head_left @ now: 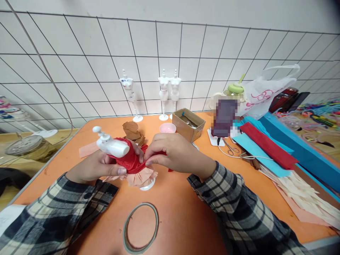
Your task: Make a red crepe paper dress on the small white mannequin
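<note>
A small white dress-form mannequin tilts to the left above the orange table. Red crepe paper wraps its torso, and a ruffled peach paper skirt flares out below. My left hand is closed around the torso, its thumb pressing on the red paper. With thumb and fingers pinched, my right hand grips a loose end of the red crepe paper at the waist. Part of the mannequin's white round base shows under the skirt. A roll of tape lies nearer to me.
Several white mannequins stand along the tiled wall. Behind my hands are crumpled brown paper, a pink bowl and a cardboard box. At right lie scissors, a cable, a propped phone and stacked coloured paper.
</note>
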`<state>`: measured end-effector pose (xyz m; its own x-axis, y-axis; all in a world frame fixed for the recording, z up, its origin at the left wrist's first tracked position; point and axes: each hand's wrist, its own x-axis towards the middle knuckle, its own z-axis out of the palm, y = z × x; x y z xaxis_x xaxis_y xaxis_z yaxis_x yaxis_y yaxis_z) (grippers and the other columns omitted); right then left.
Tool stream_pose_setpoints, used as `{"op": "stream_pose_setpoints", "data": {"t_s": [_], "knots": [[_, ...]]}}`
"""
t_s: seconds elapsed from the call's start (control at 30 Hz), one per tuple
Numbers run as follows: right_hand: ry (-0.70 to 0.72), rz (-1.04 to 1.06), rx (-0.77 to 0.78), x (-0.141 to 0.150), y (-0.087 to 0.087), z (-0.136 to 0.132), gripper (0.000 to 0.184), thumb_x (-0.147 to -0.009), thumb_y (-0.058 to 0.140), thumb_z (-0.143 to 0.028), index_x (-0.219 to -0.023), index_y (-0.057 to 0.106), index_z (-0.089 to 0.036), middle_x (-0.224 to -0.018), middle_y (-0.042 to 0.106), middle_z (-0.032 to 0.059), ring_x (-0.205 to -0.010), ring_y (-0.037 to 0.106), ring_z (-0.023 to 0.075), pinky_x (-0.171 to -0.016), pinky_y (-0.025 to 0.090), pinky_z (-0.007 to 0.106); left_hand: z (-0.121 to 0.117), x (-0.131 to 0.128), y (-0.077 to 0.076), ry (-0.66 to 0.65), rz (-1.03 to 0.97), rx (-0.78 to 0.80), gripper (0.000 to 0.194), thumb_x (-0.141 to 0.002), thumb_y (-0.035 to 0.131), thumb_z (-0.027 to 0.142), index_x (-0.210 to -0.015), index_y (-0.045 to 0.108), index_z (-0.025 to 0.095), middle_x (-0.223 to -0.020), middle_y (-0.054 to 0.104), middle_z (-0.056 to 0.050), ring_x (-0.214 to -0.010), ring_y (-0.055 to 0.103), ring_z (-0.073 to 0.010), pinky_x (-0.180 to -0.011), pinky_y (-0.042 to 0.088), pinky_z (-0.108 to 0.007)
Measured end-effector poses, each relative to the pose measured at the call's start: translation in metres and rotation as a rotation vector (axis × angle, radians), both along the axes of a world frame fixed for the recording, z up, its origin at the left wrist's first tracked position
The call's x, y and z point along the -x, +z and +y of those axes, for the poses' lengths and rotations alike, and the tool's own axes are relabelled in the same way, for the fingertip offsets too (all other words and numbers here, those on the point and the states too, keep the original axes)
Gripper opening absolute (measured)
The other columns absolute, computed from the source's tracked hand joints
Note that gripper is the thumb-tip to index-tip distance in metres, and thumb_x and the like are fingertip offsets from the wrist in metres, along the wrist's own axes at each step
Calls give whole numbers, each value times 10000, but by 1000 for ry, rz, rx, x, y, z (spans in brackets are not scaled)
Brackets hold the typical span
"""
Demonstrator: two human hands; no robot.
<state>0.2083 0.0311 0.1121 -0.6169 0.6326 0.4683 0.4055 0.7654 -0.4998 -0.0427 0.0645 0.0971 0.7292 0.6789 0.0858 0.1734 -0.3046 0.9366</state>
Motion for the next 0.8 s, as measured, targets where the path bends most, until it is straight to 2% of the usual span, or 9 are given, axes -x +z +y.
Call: {"op": "stream_pose_setpoints", "data": {"t_s": [0.07,0.17,0.37,0.43,0.5,0.57,0.63,0.8], "knots": [[-10,-11,5,0,1,-1,73,-892,684,-190,-839,735,-195,-821,672,-2,-800,595,122,-717,404,227,-1,-2,0,-51,-36,96,470,-756,757,472,-1099,685,159,-838,672,-77,-701,603,-181,-607,541,-274],[-31,-14,14,2,-2,0,57,-871,706,-177,-818,723,-190,-786,675,-17,-761,585,112,-687,381,223,-1,-1,0,-60,-23,116,489,-751,768,450,-1136,675,163,-817,660,-63,-690,580,-174,-621,534,-274],[-51,11,56,5,-5,-1,88,-844,721,-163,-778,664,-169,-783,679,-27,-750,573,111,-670,358,220,-1,2,0,-15,19,173,621,-685,828,354,-1239,603,190,-865,670,-55,-698,615,-172,-542,498,-213],[-40,15,65,5,-4,-2,78,-849,711,-160,-803,650,-177,-814,679,-23,-774,583,118,-682,361,221,0,1,-2,2,-34,195,677,-653,853,319,-1255,567,206,-917,674,-61,-758,652,-193,-603,534,-234],[1,20,72,5,-3,-3,75,-853,708,-167,-834,637,-186,-856,682,-18,-813,595,127,-710,375,222,2,1,-4,-34,-109,199,668,-626,875,276,-1210,553,235,-971,667,-55,-840,674,-209,-691,560,-265],[59,19,71,6,-2,-3,77,-858,705,-181,-855,630,-194,-884,680,-18,-832,596,128,-732,389,219,5,1,-7,-105,-156,189,591,-629,877,261,-1126,557,257,-987,650,-31,-862,670,-197,-707,559,-264],[91,17,52,6,-2,-2,67,-868,696,-190,-862,630,-194,-878,669,-19,-819,587,125,-727,391,218,8,1,-9,-120,-164,155,525,-647,873,289,-1075,573,250,-980,640,-20,-850,655,-180,-700,549,-253],[57,-4,-3,3,-4,1,103,-888,655,-171,-789,630,-181,-803,630,-17,-761,555,118,-682,367,226,15,-3,-4,85,-91,-57,625,-636,888,381,-1179,615,234,-1173,638,-77,-1098,591,-250,-916,504,-345]]}}
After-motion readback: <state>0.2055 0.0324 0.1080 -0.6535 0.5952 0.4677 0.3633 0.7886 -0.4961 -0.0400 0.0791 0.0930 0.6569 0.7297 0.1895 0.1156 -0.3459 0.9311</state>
